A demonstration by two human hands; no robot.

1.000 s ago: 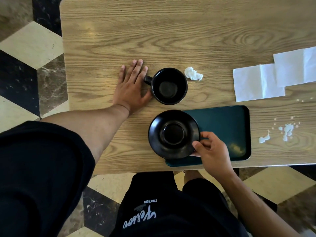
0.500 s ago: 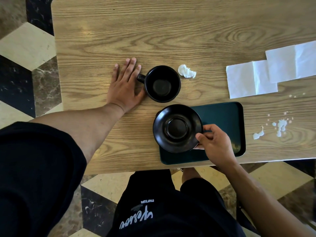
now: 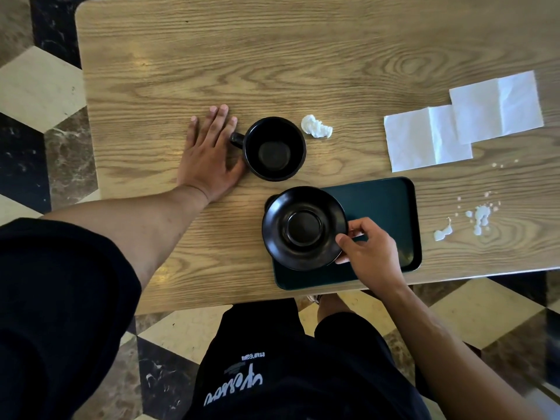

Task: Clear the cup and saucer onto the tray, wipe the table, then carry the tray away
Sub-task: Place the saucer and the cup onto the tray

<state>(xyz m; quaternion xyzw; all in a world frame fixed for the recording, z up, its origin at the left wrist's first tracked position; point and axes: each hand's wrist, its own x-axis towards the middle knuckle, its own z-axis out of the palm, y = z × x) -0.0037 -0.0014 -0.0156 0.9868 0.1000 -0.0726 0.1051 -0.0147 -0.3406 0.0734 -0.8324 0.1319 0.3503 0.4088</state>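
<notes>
Wooden and pale, the counter (image 3: 303, 56) is carrying everything under the person's eyes. The right hand (image 3: 371, 253) is pinching the rim of the black saucer (image 3: 304, 228), its grip clamped on the right edge with the thumb on top and the fingers below. The saucer is lying over the left part of the dark green tray (image 3: 385, 207), and its left edge is reaching a little past the tray's border; I cannot tell whether it is resting or slightly lifted. The left hand (image 3: 209, 159) is lying flat on the counter with its fingers spread apart, holding nothing, and it is touching the handle side of the black cup (image 3: 274, 148). The cup is standing upright and empty on the counter, just behind the saucer. A small crumpled tissue (image 3: 316, 126) is lying just right of the cup. Two white napkins (image 3: 463, 119) are overlapping farther right, and a white spill (image 3: 478, 218) is spotting the wood right of the tray.
</notes>
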